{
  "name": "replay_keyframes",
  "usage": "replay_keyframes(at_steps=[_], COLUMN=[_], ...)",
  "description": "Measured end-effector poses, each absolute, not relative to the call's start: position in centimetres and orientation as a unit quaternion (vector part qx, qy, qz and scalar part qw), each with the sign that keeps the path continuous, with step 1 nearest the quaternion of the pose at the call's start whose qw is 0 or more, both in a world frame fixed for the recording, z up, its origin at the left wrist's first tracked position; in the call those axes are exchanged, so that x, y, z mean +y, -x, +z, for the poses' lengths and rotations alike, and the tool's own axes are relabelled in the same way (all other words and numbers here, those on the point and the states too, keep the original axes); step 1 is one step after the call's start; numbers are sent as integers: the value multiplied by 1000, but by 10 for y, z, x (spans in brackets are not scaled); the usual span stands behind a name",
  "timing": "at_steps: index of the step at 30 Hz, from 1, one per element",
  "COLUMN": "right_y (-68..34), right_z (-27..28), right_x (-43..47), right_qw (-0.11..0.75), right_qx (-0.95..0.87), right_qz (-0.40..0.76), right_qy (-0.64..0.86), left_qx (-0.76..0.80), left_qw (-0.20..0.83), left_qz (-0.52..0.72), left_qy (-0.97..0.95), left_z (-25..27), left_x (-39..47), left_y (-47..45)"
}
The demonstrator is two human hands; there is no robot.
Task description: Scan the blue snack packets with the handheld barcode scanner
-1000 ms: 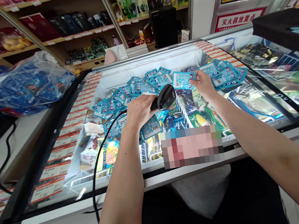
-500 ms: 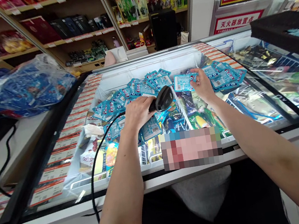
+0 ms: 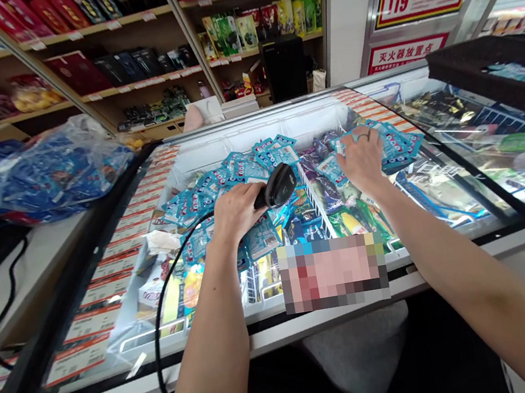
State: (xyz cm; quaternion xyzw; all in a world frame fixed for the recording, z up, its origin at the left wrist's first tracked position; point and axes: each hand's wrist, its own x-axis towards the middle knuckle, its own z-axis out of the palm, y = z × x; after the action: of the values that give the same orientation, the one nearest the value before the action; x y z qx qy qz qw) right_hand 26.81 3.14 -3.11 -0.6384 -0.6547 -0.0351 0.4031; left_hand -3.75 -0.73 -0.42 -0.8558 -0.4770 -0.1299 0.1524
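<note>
My left hand (image 3: 239,210) is closed around the handle of a black barcode scanner (image 3: 279,186), whose head points right over the freezer. Beneath and behind that hand, many blue packets (image 3: 214,187) lie in an overlapping heap. My right hand (image 3: 363,157) rests over a second group of blue packets (image 3: 400,141) on the right, its fingers spread and the thumb apart. One tilted blue packet (image 3: 332,171) lies by the thumb, partly covered by the hand. The fingertips' contact with the packets is hidden.
The glass-topped chest freezer (image 3: 114,299) holds food bags and wire baskets (image 3: 315,198). A black cord (image 3: 159,299) runs from the scanner past my left forearm. A plastic bag of blue packs (image 3: 63,165) sits left; a dark box (image 3: 497,73) stands right. Goods shelves (image 3: 145,82) line the back.
My right hand has moved from pinching a blue packet near the scanner to lying spread over the right-hand packets. The left hand still holds the scanner. The view has tilted slightly up.
</note>
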Motion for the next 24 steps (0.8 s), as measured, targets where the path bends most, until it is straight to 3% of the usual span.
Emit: replay_keyframes(at_steps=[5, 13, 24], right_y=[-261, -276, -266], right_z=[-50, -41, -36], right_x=[37, 41, 39], right_qw=[303, 138, 227], right_qx=[-732, -714, -696], right_qz=[-57, -42, -158], right_qy=[607, 685, 663], left_qx=[-503, -515, -565], left_qw=[171, 184, 168], left_qz=[-133, -157, -172], left_qy=[837, 822, 790], left_z=[-4, -9, -10], left_x=[-7, -1, 1], left_y=[43, 57, 71])
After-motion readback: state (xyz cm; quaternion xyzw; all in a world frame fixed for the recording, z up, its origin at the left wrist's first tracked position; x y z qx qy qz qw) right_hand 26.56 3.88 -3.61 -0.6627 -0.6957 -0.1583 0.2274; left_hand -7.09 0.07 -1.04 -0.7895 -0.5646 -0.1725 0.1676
